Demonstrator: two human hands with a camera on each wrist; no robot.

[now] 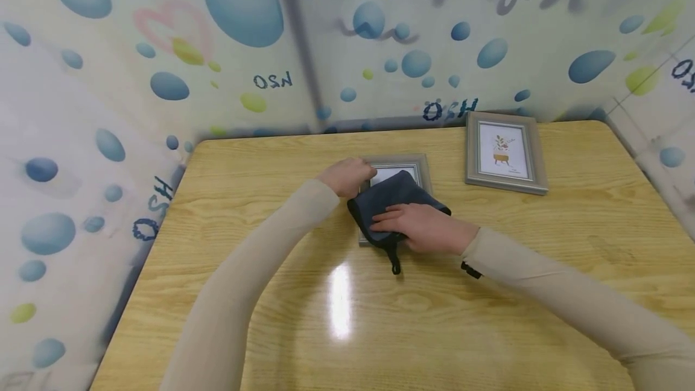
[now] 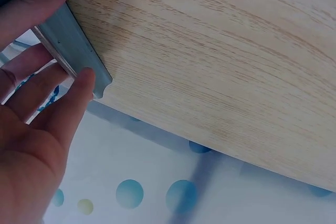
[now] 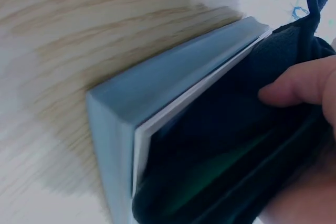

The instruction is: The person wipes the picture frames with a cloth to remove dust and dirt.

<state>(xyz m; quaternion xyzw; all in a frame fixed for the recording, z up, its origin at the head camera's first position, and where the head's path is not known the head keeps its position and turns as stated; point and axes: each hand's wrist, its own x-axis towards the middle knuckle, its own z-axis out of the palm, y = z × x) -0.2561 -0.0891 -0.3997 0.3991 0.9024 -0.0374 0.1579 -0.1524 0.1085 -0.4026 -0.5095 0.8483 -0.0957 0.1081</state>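
Note:
A grey picture frame (image 1: 428, 175) lies on the wooden table, partly covered by a dark blue cloth (image 1: 404, 184) with black edging and a hanging loop. My left hand (image 1: 346, 177) grips the frame by its far left side; in the left wrist view, thumb and fingers stand around the frame's moulding (image 2: 73, 40). On top of the cloth, my right hand (image 1: 420, 225) holds it down over the picture. The right wrist view shows the thumb (image 3: 299, 82) inside a fold of the cloth (image 3: 210, 129), above the frame's near corner (image 3: 123, 114).
A second grey frame (image 1: 534, 143), with a potted plant picture, lies farther right near the table's back edge. The wooden table (image 1: 293, 318) meets a wall (image 1: 336, 47) printed with blue drops. A black strap piece (image 1: 471, 270) shows at the right cuff.

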